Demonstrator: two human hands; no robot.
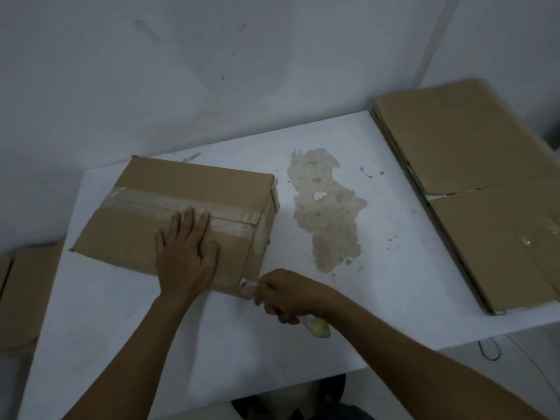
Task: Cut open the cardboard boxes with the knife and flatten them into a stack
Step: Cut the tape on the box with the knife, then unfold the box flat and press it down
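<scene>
L hand point(186, 256) flat, fingers straight, pressing taped cardboard box point(169, 189); R hand point(286, 295) grips knife point(316, 327) at box's 5 o'clock corner; flattened stack point(472, 177) at 2 o'clock.

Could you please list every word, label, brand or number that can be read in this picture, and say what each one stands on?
No legible text anywhere.
The cardboard box under the left hand: plain brown, clear tape only.
The flattened stack: plain; a reddish mark at its seam is too blurred to read.
The knife in the right hand: no marking visible.
</scene>
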